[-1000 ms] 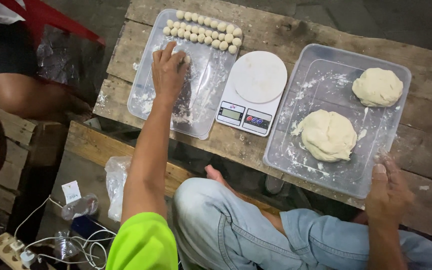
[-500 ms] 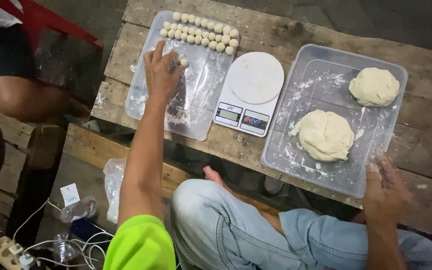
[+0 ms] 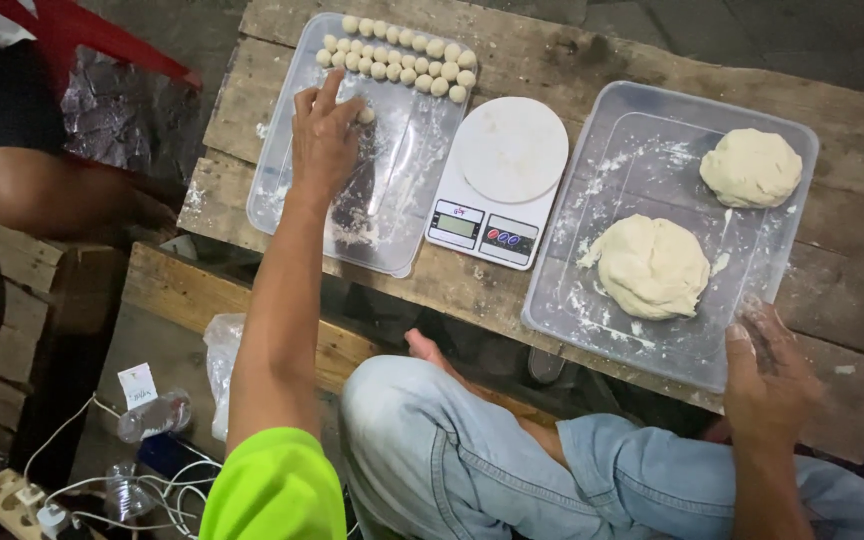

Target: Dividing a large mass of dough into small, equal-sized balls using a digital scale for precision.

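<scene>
My left hand [image 3: 323,138] reaches into a clear plastic tray [image 3: 402,215] on the left of a wooden table, fingers bent around a small dough ball [image 3: 365,115]. Two rows of several dough balls [image 3: 398,55] line that tray's far end. My right hand [image 3: 770,375] rests at the near right corner of a larger clear floured tray [image 3: 642,350], fingers loosely curled, holding nothing I can see. In that tray lie a big dough lump [image 3: 653,266] and a smaller one [image 3: 751,168]. A white digital kitchen scale [image 3: 501,180] stands between the trays.
The wooden plank table [image 3: 857,225] has a lower bench plank [image 3: 182,290] in front. My jeans-clad legs [image 3: 512,470] are folded below. Another person's arm [image 3: 42,190] and a red chair [image 3: 82,40] are at the left. A power strip with cables [image 3: 22,495] lies on the floor.
My left hand has slid a little toward the tray's far end, next to a dough ball. My right hand has shifted slightly up against the large tray's corner.
</scene>
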